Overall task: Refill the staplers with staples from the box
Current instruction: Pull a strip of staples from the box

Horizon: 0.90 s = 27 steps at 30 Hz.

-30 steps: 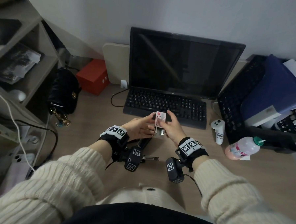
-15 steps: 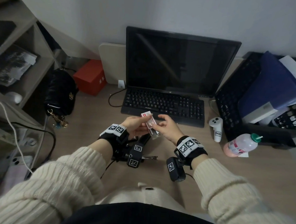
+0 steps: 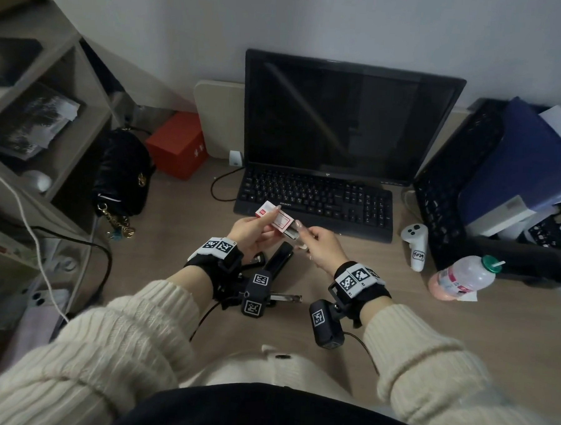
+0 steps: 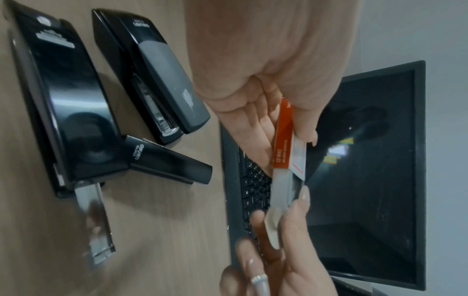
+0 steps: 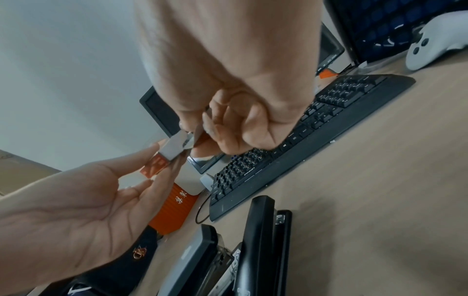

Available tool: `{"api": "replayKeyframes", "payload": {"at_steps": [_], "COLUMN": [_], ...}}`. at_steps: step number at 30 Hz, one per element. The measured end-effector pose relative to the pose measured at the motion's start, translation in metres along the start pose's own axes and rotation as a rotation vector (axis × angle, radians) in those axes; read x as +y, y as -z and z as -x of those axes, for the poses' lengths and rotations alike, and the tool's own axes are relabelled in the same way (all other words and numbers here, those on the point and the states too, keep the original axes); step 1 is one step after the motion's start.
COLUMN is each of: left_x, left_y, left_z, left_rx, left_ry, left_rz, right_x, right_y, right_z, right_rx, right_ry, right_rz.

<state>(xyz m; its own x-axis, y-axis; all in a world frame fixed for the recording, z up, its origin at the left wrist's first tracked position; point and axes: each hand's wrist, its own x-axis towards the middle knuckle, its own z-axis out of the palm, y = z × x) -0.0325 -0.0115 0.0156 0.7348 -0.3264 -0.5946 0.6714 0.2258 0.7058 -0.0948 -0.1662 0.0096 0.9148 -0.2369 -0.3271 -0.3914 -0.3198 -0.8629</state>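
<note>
My left hand (image 3: 255, 227) holds a small red and white staple box (image 3: 274, 216) above the desk, in front of the keyboard. The box's grey inner tray (image 4: 283, 188) sticks out of its right end. My right hand (image 3: 304, 238) pinches that tray (image 5: 177, 147) between thumb and fingers. Below my hands three black staplers lie on the desk: a large one (image 4: 68, 100) with its metal staple rail (image 4: 96, 220) pulled out, a grey-topped one (image 4: 152, 80), and a small one (image 4: 167, 160). In the head view my left wrist hides most of them; one stapler (image 3: 280, 261) shows.
A black keyboard (image 3: 315, 201) and monitor (image 3: 349, 118) stand just behind my hands. At the right are a white controller (image 3: 415, 242), a pink bottle (image 3: 464, 277) and a black file tray (image 3: 452, 189). A black bag (image 3: 122, 171) and a red box (image 3: 178, 145) sit at the left.
The staple box has tipped from upright to slanting left in my left hand. My right hand has drawn the inner tray out to the right.
</note>
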Motion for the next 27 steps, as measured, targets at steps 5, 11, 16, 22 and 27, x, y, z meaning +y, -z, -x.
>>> {"api": "replayKeyframes", "payload": {"at_steps": [5,11,16,22,27], "left_x": [0.004,0.003,0.001,-0.001,0.001], "left_y": [0.002,0.001,-0.002,-0.001,0.0], "left_z": [0.006,0.016,0.014,0.013,0.014], "left_rx": [-0.063,-0.122,-0.07,-0.037,-0.017], "left_ry": [0.004,0.046,0.018,-0.001,0.0], "left_rz": [-0.024,-0.072,-0.082,-0.112,-0.084], "right_x": [0.004,0.004,0.009,0.01,0.008], "right_y": [-0.003,0.0,0.001,0.004,0.003], "right_z": [-0.006,-0.006,-0.006,-0.004,0.001], "right_rx": [0.09,0.058,0.099,0.096,0.186], "right_ry": [0.042,0.07,0.065,0.058,0.068], "right_rz": [-0.044,-0.092,-0.106,-0.105,-0.111]}}
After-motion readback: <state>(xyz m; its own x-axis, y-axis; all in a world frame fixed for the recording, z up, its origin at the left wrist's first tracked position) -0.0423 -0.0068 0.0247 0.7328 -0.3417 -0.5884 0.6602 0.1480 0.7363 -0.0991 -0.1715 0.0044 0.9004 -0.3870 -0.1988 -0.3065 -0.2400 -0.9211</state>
